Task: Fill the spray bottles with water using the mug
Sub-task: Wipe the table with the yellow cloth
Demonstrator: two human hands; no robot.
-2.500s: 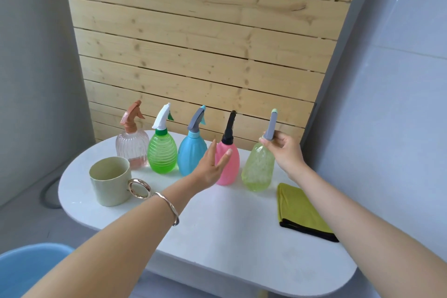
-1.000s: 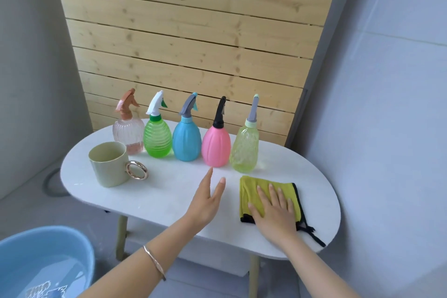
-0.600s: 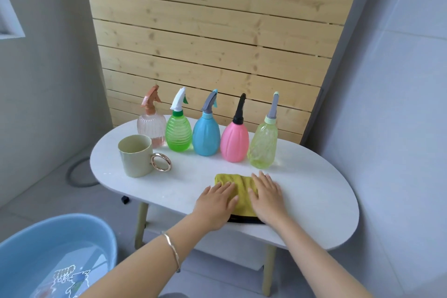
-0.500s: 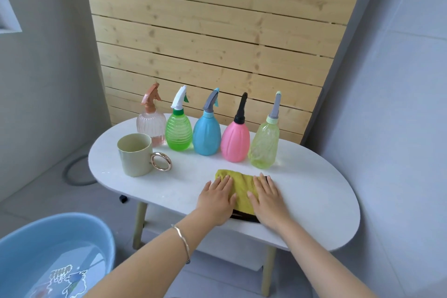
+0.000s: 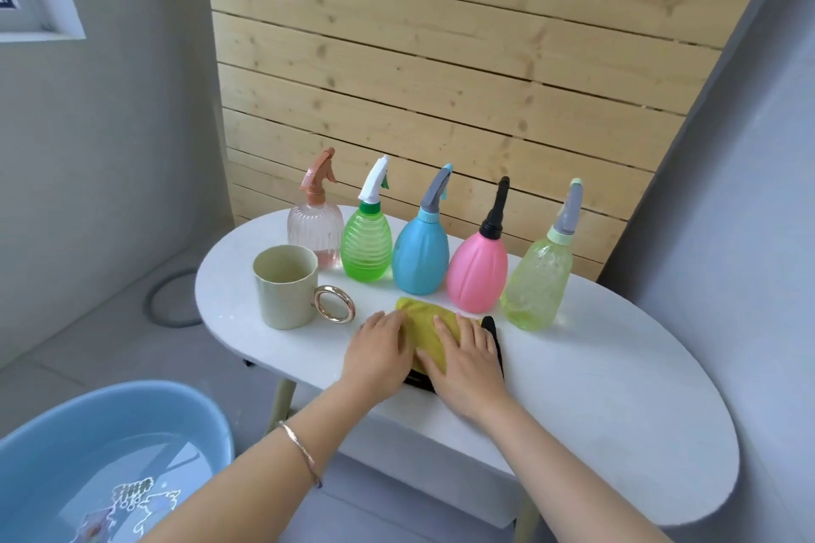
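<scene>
Five spray bottles (image 5: 419, 273) upright in a row along back of white oval bench (image 5: 617, 410), trigger heads all on: clear pinkish bottle (image 5: 315, 234) far left, then green bottle (image 5: 366, 249), blue bottle (image 5: 420, 254), pink bottle (image 5: 476, 273), pale yellow-green bottle (image 5: 536, 284) far right. Water level inside each not readable. Pale green mug (image 5: 286, 287) upright just in front of pinkish bottle, mouth up, gold ring handle (image 5: 334, 303) pointing right; contents not readable. Folded yellow cloth (image 5: 425, 322) with black edging flat on bench in front of blue and pink bottles. Left hand (image 5: 379, 355) open, palm down, fingers straight, resting on cloth's left edge and partly on bench. Right hand (image 5: 467, 362) open likewise, flat on cloth's right half, fingers pointing toward bottles. Both hands apart from mug and bottles. Thin bracelet (image 5: 304, 452) on left wrist. Blue basin (image 5: 132, 392) holding water on floor, lower left, beside bench. Wooden slat wall (image 5: 441, 79) behind row.
</scene>
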